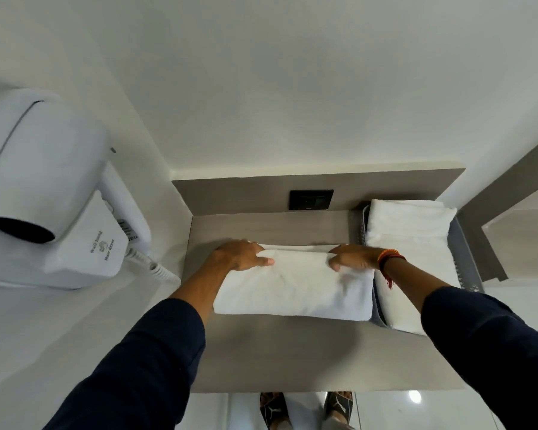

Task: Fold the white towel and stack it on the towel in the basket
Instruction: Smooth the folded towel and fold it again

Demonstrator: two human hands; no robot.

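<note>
Grey bench [292, 352] is carrying everything. White towel [292, 290] is lying folded on it, just left of the basket [466, 259]. Basket is sitting at the bench's right end, holding another folded towel [410, 240]. Wall hair dryer [44, 187] is hanging off to the left. Left hand [243, 254] and right hand [353, 257] are both gripping the white towel's far edge, fingers curled over the fold.

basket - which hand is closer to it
Right. The right hand grips the towel beside the basket; the left hand holds the towel's far end.
</note>
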